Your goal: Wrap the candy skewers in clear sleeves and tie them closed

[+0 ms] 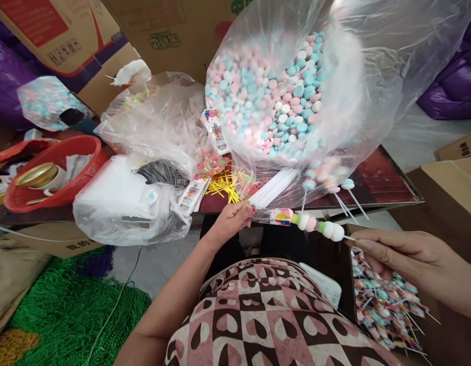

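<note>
My left hand [231, 219] is closed in a pinch on the end of a clear wrapper sleeve [271, 216] with a printed label. My right hand [406, 259] pinches the thin stick of a candy skewer [319, 226] of pastel balls. The skewer's tip sits inside the sleeve's mouth. Just behind them lies a bundle of white sticks [275, 185] and a few finished skewers [334, 180] at the table edge. A big clear bag of pink, blue and white candies [273, 96] stands above.
A red basket [73, 168] with a gold lid sits at left beside crumpled plastic bags [128, 201]. Yellow ties [222, 185] lie on the dark table [383, 180]. A box of wrapped skewers [383, 302] is at lower right. Cardboard boxes stand behind.
</note>
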Demonstrator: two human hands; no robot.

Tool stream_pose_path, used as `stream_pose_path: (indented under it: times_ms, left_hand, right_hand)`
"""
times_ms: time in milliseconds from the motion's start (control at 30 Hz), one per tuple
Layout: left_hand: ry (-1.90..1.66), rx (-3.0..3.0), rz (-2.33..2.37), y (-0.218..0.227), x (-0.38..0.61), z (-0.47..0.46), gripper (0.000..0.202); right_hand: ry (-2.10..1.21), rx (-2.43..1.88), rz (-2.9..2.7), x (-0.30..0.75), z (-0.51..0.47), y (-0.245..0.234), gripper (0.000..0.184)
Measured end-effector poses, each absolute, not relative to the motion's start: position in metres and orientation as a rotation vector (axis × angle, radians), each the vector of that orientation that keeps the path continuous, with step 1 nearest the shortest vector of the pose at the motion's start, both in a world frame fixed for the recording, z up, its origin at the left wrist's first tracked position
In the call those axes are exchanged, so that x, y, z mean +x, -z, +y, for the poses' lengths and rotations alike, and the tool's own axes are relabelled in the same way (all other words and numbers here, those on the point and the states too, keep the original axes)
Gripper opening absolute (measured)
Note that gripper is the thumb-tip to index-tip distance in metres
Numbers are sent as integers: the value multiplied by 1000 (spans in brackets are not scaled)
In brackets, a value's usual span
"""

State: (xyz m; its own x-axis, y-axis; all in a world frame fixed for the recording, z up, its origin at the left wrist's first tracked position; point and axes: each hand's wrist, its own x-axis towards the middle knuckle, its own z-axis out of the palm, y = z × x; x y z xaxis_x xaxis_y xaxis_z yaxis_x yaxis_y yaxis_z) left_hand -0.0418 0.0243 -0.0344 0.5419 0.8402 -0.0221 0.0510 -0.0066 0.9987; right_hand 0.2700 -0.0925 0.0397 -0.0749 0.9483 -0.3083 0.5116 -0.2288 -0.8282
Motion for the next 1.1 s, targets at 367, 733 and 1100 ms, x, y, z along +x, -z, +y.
stream_pose_path:
  times_ms: [367,733,1100]
  left_hand:
    - [-684,1803,816,16,-38,22,51]
    - [-925,979,551,-16,-21,22,47]
    - [-1063,796,470,-45,10,27,33]
  right_hand:
    - [-1264,-1719,-1260,244,-98,-7,41]
    - [-1410,-1508,-1005,209,-86,22,38]
    - [-1376,-1296,-816,172,-69,26,31]
